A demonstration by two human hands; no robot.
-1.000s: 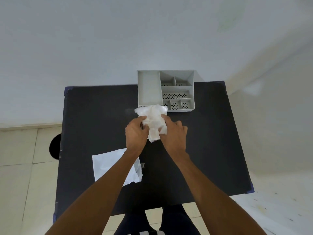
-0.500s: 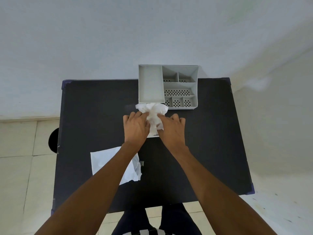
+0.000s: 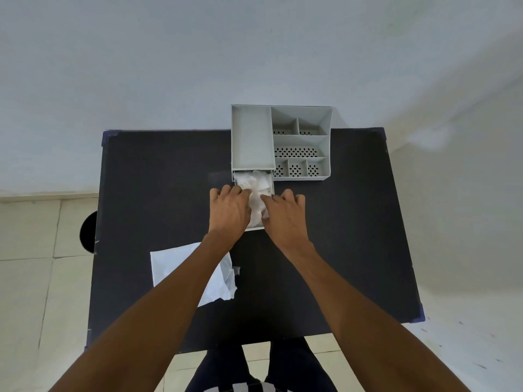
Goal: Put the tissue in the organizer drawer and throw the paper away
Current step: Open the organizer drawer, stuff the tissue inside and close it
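A grey organizer [image 3: 252, 137] with several compartments stands at the table's far edge. Its drawer [image 3: 272, 184] is pulled out toward me from under the left part. The white crumpled tissue [image 3: 256, 183] lies inside the drawer. My left hand [image 3: 229, 212] and my right hand [image 3: 284, 215] press down on the tissue from either side, fingers on it. A white sheet of paper [image 3: 169, 264] lies flat on the table near me on the left, partly hidden under my left forearm.
The black table [image 3: 353, 236] has blue corner guards. A dark round object [image 3: 88, 232] sits on the tiled floor beyond the table's left edge. A pale wall rises behind the organizer.
Both hands moved the tissue forward and down from above the table into the open drawer. The paper has not moved.
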